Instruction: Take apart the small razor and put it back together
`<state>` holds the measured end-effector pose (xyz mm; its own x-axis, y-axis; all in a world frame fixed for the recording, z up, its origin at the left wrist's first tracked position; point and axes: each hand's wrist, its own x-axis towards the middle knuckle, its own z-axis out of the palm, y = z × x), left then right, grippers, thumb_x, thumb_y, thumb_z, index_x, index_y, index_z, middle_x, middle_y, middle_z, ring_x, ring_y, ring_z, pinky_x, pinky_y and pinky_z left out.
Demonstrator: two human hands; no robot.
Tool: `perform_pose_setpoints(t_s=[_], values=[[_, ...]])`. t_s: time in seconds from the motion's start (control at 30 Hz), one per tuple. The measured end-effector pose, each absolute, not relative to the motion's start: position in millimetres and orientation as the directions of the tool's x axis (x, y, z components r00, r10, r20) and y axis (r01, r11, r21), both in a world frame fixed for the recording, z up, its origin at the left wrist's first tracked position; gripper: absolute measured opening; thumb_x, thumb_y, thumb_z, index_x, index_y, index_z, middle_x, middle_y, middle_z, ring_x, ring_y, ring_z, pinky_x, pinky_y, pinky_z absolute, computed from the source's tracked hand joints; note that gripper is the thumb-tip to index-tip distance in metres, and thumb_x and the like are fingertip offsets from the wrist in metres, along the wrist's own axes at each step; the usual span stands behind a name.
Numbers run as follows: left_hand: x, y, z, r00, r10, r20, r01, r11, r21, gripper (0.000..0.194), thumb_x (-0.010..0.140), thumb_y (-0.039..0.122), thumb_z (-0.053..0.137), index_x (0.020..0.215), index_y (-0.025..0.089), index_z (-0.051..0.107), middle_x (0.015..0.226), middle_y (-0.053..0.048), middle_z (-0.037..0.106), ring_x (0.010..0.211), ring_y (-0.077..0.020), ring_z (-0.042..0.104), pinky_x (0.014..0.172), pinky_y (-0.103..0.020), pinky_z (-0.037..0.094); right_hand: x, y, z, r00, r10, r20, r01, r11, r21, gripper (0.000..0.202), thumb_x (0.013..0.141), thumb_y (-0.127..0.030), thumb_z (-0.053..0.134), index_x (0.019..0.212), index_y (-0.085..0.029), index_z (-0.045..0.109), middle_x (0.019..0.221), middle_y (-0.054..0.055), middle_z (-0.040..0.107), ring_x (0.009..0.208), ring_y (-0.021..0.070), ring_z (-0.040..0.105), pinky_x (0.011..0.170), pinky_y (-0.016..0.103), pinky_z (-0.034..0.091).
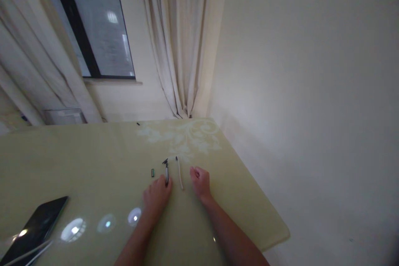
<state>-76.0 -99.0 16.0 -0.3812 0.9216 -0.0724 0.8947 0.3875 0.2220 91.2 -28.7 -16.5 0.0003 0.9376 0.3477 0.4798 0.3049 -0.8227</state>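
Observation:
My left hand (157,193) rests on the table with its fingers closed round the lower end of a razor (166,171), whose head points away from me. Just left of the razor lies a small dark cartridge-like piece (152,173). A thin white toothbrush (180,174) with a dark head lies between my two hands, touched by neither. To its right, my right hand (200,183) is curled into a loose fist, and nothing shows in it.
The glossy yellow-green table (102,166) has its right edge beside a white wall. A black tablet (37,228) with a white cable (29,253) lies at the lower left. A small dark piece (138,124) sits near the far edge, below the curtains (177,41).

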Motion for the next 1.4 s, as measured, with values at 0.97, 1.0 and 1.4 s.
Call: perform_pose_setpoints(t_s=[0.97, 1.0, 1.4], values=[[-82, -114, 22, -0.088, 0.987, 0.133, -0.014, -0.134, 0.991, 0.047, 0.079, 0.042, 0.082, 0.121, 0.023, 0.075, 0.087, -0.001, 0.055, 0.074, -0.0132, 0.051, 0.066, -0.024, 0.042, 101, -56, 22, -0.712, 0.702, 0.014, -0.185, -0.168, -0.968, 0.049, 0.091, -0.062, 0.063, 0.079, -0.015, 0.066, 0.055, -0.006, 0.042, 0.047, 0.0068, 0.028, 0.046, 0.023, 0.019], [-83, -114, 22, -0.079, 0.988, 0.132, -0.026, -0.134, 0.991, 0.046, 0.077, 0.041, 0.084, 0.119, 0.024, 0.076, 0.088, -0.001, 0.056, 0.074, -0.0131, 0.051, 0.066, -0.024, 0.042, 101, -56, 22, -0.716, 0.698, 0.006, -0.178, -0.174, -0.969, 0.049, 0.091, -0.062, 0.064, 0.078, -0.015, 0.066, 0.054, -0.006, 0.041, 0.046, 0.0069, 0.029, 0.047, 0.023, 0.019], [-88, -108, -2, -0.138, 0.990, 0.028, -0.113, -0.044, 0.993, 0.052, 0.071, 0.044, 0.086, 0.117, 0.021, 0.075, 0.084, -0.002, 0.065, 0.077, -0.0161, 0.058, 0.070, -0.026, 0.044, 102, -48, 14, -0.646, 0.762, -0.052, -0.165, -0.206, -0.965, 0.046, 0.081, -0.058, 0.074, 0.073, -0.014, 0.070, 0.053, -0.004, 0.048, 0.047, 0.0070, 0.034, 0.047, 0.025, 0.019]])
